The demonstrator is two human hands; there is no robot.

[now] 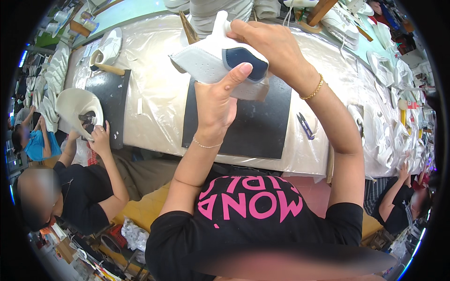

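Observation:
A white shoe upper with a navy patch and small punched holes is held up above the table between my two hands. My left hand grips its near edge, the thumb lying over the navy patch and the other fingers hidden behind. My right hand is closed on the far right part of the upper, by a narrow white strip that sticks up. Below them lies a dark rectangular board. Thread snips with dark handles rest to the right of the board.
Stacked white uppers stand at the table's far side, and more uppers lie on the right. At the left, a co-worker holds a white upper near a second dark board. A wooden-handled tool lies there.

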